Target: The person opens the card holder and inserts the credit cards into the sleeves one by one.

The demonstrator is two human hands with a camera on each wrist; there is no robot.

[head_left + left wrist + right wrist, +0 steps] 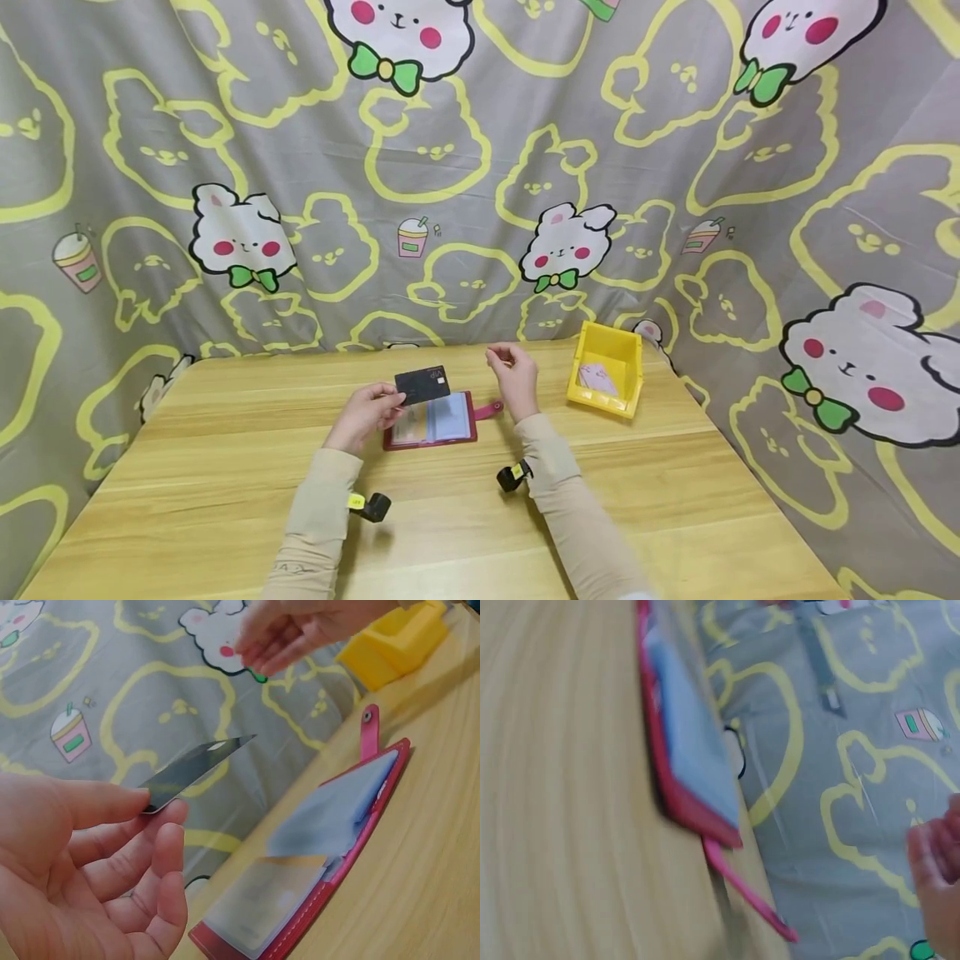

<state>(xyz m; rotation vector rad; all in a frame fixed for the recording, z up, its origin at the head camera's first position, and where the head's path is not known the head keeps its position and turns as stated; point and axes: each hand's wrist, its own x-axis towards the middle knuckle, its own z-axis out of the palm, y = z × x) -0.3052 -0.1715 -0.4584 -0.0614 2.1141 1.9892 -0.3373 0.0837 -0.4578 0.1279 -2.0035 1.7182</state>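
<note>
My left hand point(367, 415) pinches a black card point(422, 385) by its corner between thumb and fingers, above a card holder. "VIP" lettering and a small pale square show on the card, which is seen nearly edge-on in the left wrist view point(199, 766). The red card holder point(473, 429) lies spread on the table with clear and bluish plastic sleeves point(319, 814); its pink snap strap point(489, 410) points right. My right hand point(516, 382) is raised beyond the strap, fingers loosely bent and nothing between them.
A yellow bin point(609, 346) stands at the back right of the wooden table point(450, 533), with pinkish cards point(597, 378) inside. A grey patterned curtain point(480, 167) hangs close behind the table and along its sides.
</note>
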